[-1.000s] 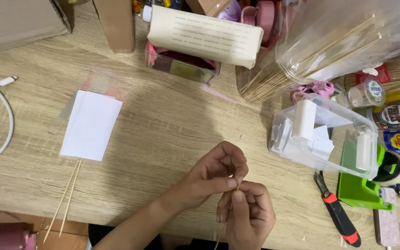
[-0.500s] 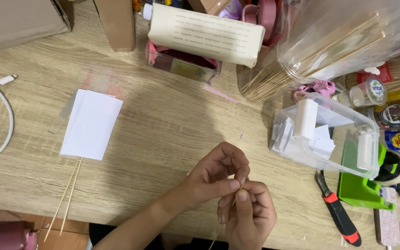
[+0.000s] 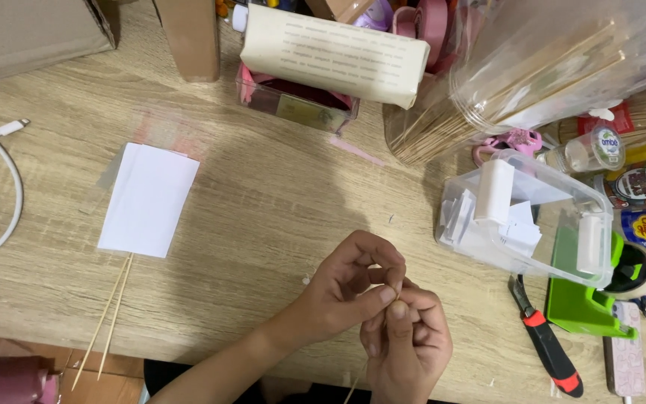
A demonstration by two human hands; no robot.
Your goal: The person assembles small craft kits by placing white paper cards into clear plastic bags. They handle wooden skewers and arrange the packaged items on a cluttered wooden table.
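— Wood-grain tabletop (image 3: 278, 217) fills my feed, cluttered along the far edge and the right side. What do you want first?

— Biggest things, then down.

— A cardboard box (image 3: 31, 34) sits at the far left corner. A clear plastic bag of bamboo skewers (image 3: 532, 82) lies at the far right, with a cream rectangular packet (image 3: 334, 54) just left of it, resting on a small pink-edged box. A clear plastic container (image 3: 525, 217) with white clips holds folded paper slips, right of centre. A white paper sheet (image 3: 149, 199) lies flat on the left, with two loose skewers (image 3: 110, 314) poking out from under its near edge. A green tape dispenser (image 3: 585, 299) and a red-and-black cutter (image 3: 546, 346) lie near the right edge.

— And the hands?

— Both at the near edge, touching each other. My left hand (image 3: 349, 288) has thumb and forefinger pressed together, pinching the tip of a thin stick (image 3: 354, 387). My right hand (image 3: 407, 340) is curled round it just below, fingers closed; the stick's lower end shows beneath.
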